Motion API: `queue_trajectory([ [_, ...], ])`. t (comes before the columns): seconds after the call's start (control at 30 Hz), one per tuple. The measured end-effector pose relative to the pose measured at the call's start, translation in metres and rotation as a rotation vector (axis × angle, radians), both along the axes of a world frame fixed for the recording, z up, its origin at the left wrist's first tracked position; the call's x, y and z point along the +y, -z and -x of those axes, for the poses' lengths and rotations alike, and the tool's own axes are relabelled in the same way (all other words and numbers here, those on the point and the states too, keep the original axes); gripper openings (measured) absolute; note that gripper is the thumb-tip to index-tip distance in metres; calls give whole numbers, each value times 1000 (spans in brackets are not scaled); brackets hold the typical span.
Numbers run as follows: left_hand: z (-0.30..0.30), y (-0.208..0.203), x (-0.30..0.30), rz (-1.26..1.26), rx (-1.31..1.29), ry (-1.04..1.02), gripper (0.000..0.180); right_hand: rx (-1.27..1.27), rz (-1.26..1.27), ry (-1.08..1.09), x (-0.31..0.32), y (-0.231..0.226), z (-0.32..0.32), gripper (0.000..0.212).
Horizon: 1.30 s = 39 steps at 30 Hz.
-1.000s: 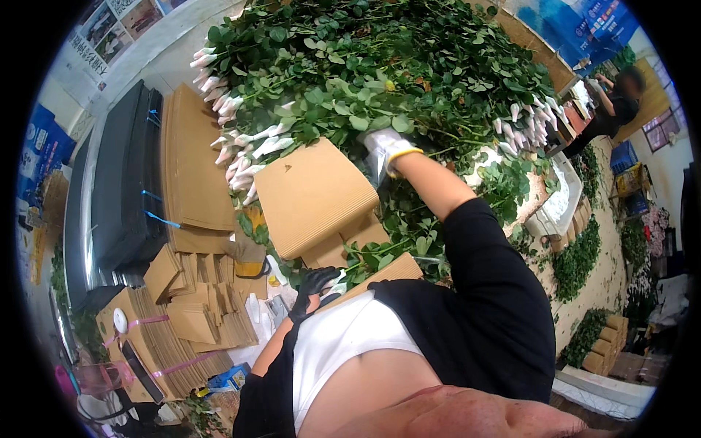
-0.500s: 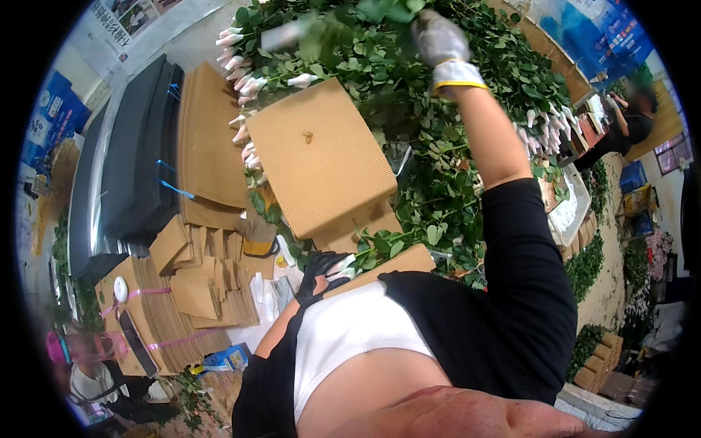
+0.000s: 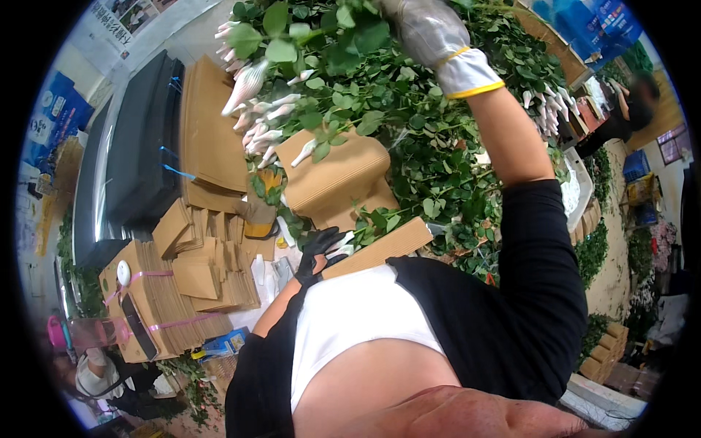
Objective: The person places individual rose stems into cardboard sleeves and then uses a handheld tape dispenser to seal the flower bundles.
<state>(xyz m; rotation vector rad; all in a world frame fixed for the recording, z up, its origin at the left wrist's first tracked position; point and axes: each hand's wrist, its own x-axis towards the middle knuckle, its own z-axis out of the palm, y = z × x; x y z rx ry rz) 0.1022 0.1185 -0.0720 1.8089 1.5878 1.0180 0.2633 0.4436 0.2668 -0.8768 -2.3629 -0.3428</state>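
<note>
My right hand (image 3: pixel 431 36), in a grey-white glove with a yellow cuff edge, is closed around a leafy rose stem near the top of the view. The stem's large netted white-pink rose bud (image 3: pixel 247 86) hangs to the left. Below it, a corrugated cardboard sheet (image 3: pixel 339 175) curves upward, with a small netted bud (image 3: pixel 303 152) and leaves over it. My left hand (image 3: pixel 315 255), black-gloved, lies with fingers stretched beside white-netted buds (image 3: pixel 343 244) close to my body. A folded cardboard edge (image 3: pixel 380 252) runs along those buds.
Piled leafy rose stems (image 3: pixel 431 175) cover the table. Netted buds (image 3: pixel 259 135) line the pile's left side. Farther left are cardboard sheets (image 3: pixel 212 131), black stacked sheets (image 3: pixel 142 146) and bundled cardboard pieces (image 3: pixel 146 292). Another person (image 3: pixel 642 109) is at far right.
My right hand has come nearer with the rose, its bud now showing at left. The cardboard sheet went from flat to curved and shifted down. The left hand's fingers have stretched out.
</note>
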Motion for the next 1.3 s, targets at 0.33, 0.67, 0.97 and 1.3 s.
queue_trajectory([
  [0.33, -6, 17, -5, 69, -203, 7, 45, -838, 791, -30, -92, 210, -98, 32],
  [0.67, 9, 0, 5, -21, 78, 52, 48, -688, 1033, -293, -76, 177, -101, 39],
  [0.97, 0, -6, 11, -39, -29, -43, 32, -803, 626, 527, 1, 262, -78, 23],
  [1.3, 3, -21, 21, -41, 110, 35, 50, -478, 10, 282, 0, 203, -86, 16],
])
